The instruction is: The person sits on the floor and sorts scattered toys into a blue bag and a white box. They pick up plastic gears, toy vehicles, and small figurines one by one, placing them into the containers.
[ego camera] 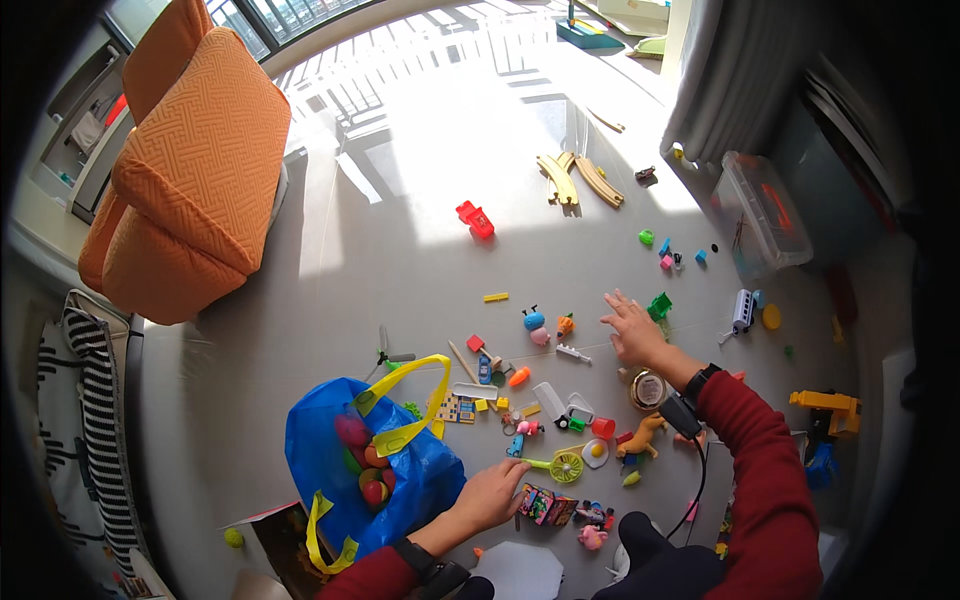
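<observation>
My right hand (634,330) hovers with its fingers spread and nothing in them, beside a green toy piece (659,306). A round container with a gold rim (647,390) lies below that wrist. My left hand (489,493) is at the handle end of a yellow-green toy fan (566,466); whether it grips the handle is hidden. Right beside its thumb sits a colourful printed box (547,505). To its left, a blue bag (431,469) with yellow handles holds several toy fruits or balls (373,492). A brown toy animal (643,436) and a toy fried egg (596,453) lie between the hands.
Wooden track pieces (559,180) and a red toy (476,219) lie farther out on the grey floor. A clear plastic bin (765,217) stands at right, near a yellow toy vehicle (829,412). An orange armchair (202,165) is at upper left. My dark-clothed knee (660,562) is close by.
</observation>
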`<state>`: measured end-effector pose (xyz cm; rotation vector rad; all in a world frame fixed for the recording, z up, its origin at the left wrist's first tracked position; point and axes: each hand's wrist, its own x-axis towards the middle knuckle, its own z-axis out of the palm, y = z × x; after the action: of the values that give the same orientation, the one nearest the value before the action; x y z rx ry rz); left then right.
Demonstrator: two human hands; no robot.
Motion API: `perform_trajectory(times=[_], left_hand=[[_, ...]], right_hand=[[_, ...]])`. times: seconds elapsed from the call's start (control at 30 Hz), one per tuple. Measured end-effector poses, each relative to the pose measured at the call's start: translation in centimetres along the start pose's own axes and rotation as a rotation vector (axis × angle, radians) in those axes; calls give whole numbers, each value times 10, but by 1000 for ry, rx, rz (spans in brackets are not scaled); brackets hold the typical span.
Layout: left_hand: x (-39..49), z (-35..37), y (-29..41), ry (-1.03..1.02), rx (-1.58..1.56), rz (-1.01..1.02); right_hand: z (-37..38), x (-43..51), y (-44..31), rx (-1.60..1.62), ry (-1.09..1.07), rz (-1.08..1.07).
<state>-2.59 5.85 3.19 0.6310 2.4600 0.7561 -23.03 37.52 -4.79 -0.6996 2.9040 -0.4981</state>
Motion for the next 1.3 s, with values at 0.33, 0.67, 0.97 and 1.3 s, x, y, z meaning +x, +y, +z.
perform_trajectory(times=[0.33,0.67,0.97,1.3], left_hand=[[-11,12,5,-215,245,0],[-91,-73,33,448,421,-51],[-118,-90,34,156,437,-479],[-114,-80,27,100,445,-251]], right_hand=[[-117,-22,-53,-367,-496,-288],[-73,19,-108,-413,-558,-145],[-8,0,-56,-301,-481,142],[21,31,-84,-43,-21,165]])
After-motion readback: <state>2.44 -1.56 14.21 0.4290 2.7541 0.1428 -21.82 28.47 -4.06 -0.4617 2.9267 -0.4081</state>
